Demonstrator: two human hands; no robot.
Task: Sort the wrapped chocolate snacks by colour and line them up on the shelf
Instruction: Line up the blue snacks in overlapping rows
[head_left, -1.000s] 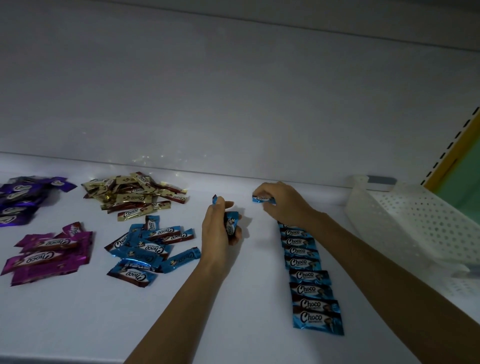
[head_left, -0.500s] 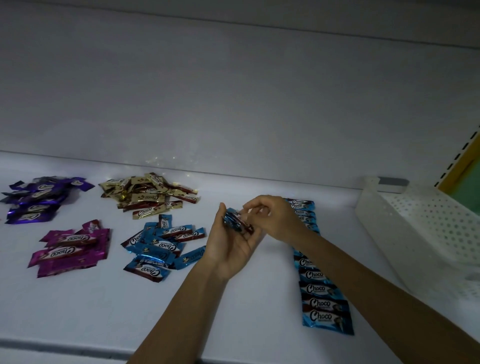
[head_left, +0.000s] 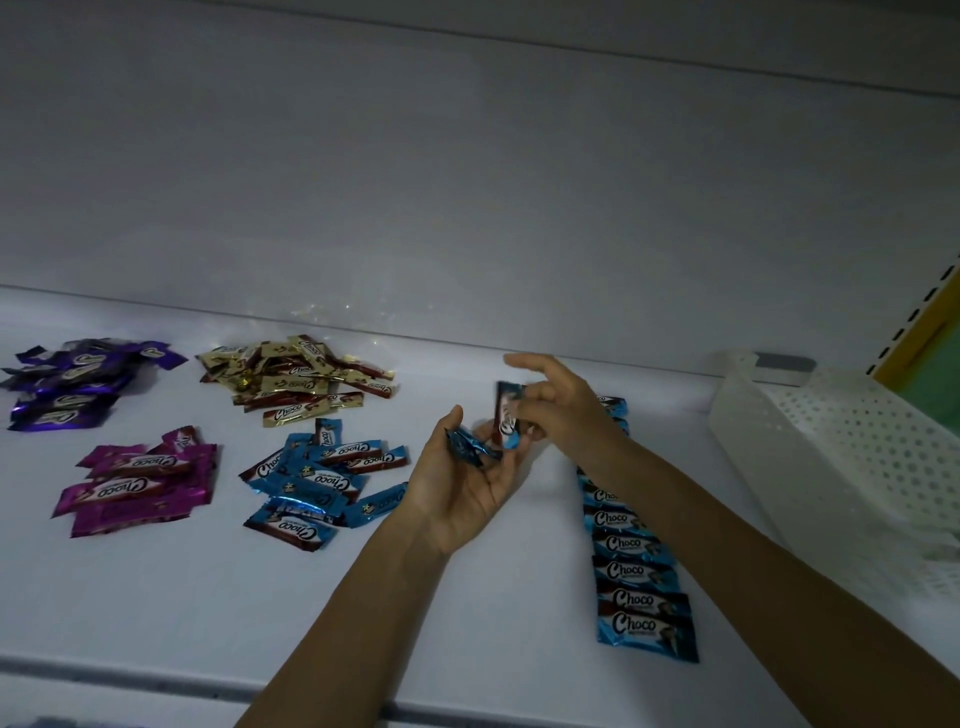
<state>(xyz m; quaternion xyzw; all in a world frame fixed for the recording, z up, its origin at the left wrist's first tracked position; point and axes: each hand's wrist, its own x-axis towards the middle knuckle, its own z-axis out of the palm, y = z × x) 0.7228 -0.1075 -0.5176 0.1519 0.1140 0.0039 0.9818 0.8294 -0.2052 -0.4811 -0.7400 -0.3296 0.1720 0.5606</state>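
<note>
Centre of the frame, both hands are up over the white shelf (head_left: 156, 597). The left hand (head_left: 467, 483) lies palm up, its fingers gently cupped, and it cradles a crumpled blue packet (head_left: 467, 448) between thumb and fingers; whether that is one packet or two I cannot tell. Just right of it, the right hand (head_left: 556, 410) pinches a blue snack (head_left: 506, 421) between thumb and fingertip. The packet stands on end with its "Choco" print facing us, and the other fingers are spread above it. The two hands are close, almost touching at the fingertips.

Down the right side of the frame, the blue row (head_left: 634, 571) runs from the lower right up behind the right wrist, packets laid flat and overlapping edge on edge. Left of centre sits the loose blue pile (head_left: 322, 478), unsorted and jumbled. Above it is the gold pile (head_left: 296, 382), near the back wall. Far left, the purple pile (head_left: 72, 384) sits at the back and the magenta pile (head_left: 140, 480) in front of it. At the right edge, a white perforated basket (head_left: 841, 447) lies tipped on the shelf.
</note>
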